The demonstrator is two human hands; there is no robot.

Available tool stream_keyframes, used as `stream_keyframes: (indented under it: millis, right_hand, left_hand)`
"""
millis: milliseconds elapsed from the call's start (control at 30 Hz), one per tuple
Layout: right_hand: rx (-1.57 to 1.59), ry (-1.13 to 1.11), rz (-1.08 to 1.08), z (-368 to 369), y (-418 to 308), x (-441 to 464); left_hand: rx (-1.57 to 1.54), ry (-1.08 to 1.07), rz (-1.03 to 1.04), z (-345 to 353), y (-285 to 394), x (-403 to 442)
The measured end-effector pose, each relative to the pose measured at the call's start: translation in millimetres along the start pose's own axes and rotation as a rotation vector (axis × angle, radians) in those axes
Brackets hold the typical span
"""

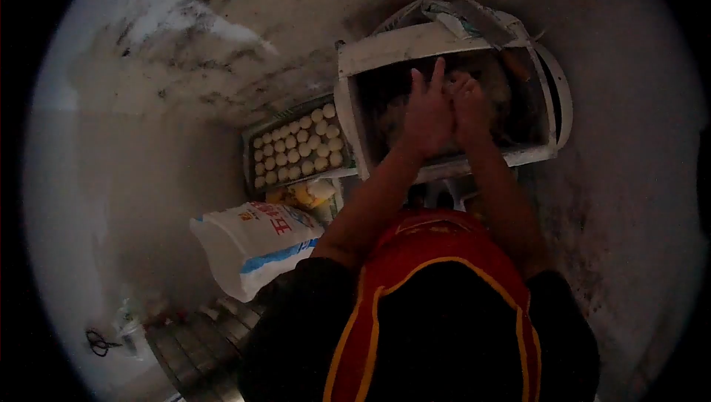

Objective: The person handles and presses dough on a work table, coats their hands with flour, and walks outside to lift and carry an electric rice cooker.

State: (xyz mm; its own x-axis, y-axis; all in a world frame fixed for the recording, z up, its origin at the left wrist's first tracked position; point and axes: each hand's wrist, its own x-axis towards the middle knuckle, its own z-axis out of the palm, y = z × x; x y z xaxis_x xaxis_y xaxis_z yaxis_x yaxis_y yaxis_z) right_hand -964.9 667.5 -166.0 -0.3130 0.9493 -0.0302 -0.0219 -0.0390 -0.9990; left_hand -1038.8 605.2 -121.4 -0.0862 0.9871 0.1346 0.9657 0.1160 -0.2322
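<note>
Both my hands are over the open white box-shaped container point(557, 105), side by side and close together. My left hand point(429, 114) has at least two fingers stretched out and apart, with nothing seen in it. The fingers of my right hand point(472, 105) are curled in beside it; whether something small is between them is too dark to tell. Under and behind the hands, the inside of the container is dim, with a pale, uneven mass point(496, 91) that I cannot make out clearly.
Left of the container sits a tray point(250, 151) with several rows of round, pale dough-like balls point(294, 156). Nearer me stands a white sack point(255, 243) with red lettering and a blue stripe. Crumpled plastic point(463, 20) lies on the container's far rim. Slatted grey boards point(194, 346) are at lower left.
</note>
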Motion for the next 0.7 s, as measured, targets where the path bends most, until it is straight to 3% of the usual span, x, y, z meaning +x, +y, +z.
stream_keyframes:
  millis: [67,133,167,267,300,367,467,567,667,700]
  right_hand:
    - [0.289,0.042,0.444,1,-47,-7]
    - [0.333,0.061,0.665,0,-61,-4]
    - [0.356,0.069,0.775,0,-64,-2]
    - [0.72,-0.224,0.514,-11,-3,7]
    - [0.493,-0.289,0.348,-8,-6,-3]
    - [0.035,-0.407,0.008,2,-26,-38]
    - [0.496,-0.352,0.367,18,-55,-58]
    - [0.631,-0.309,0.453,23,-70,-59]
    - [0.645,-0.292,0.331,31,-88,-59]
    - [0.657,-0.272,0.387,33,-91,-57]
  left_hand:
    - [-1.287,-0.065,-0.105,3,7,1]
    - [-2.212,-0.115,-0.153,0,6,2]
    - [-2.433,-0.118,-0.154,-4,4,2]
    - [-3.087,-0.123,-0.154,-19,-10,2]
    - [-3.308,-0.119,-0.153,-20,-13,2]
    - [-3.221,0.077,-0.186,-10,-21,15]
    - [-3.006,0.267,-0.191,-8,-26,23]
    - [-2.754,0.413,-0.194,-21,-24,24]
    - [-2.615,0.505,-0.2,-31,-24,24]
    - [-2.585,0.522,-0.201,-32,-25,24]
